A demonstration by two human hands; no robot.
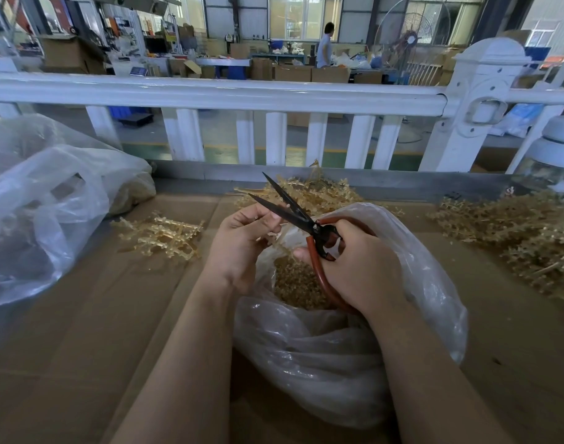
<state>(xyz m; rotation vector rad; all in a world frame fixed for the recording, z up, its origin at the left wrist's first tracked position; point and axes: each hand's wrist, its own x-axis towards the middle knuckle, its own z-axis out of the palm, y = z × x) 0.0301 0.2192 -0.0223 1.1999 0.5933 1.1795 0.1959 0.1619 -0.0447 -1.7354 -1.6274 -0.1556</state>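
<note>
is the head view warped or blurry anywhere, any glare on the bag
Head view: the wide lens bows the white railing; the scissors are sharp; the plastic bag shows soft sheen, no hard glare; the far windows wash out; corners smear slightly.

No text can be read: the signs [170, 35] on the far wall are blurred, and the boxes [293, 73] show no legible print.

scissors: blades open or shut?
Open. The scissors show two black blades in a V, tips apart, joined only at the pivot. The right hand grips the red handles.
</note>
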